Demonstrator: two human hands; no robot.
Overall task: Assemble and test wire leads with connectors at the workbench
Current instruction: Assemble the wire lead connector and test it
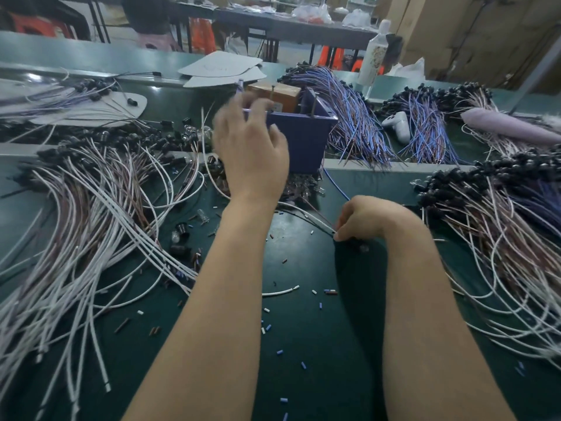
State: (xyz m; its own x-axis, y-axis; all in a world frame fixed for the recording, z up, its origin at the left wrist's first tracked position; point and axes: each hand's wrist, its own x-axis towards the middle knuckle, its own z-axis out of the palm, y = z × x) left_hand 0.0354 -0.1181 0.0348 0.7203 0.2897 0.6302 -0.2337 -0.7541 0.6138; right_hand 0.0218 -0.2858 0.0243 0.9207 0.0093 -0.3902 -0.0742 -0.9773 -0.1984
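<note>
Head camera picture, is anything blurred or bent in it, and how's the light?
Head view: the left hand is motion-blurred near the blue box, while the right hand, pinching a wire lead, looks sharp. Head view: wide-angle distortion curves the bench edges; light is even, with soft-edged shadows.

I am looking across my dark green desk (303, 344) into a dim workshop. Beyond it a long grey table (303, 28) is carrying white plastic bags (312, 12). Orange stools (334, 57) are standing on the pale floor (291, 53), and brown cardboard boxes (455, 31) are rising at the right.
</note>
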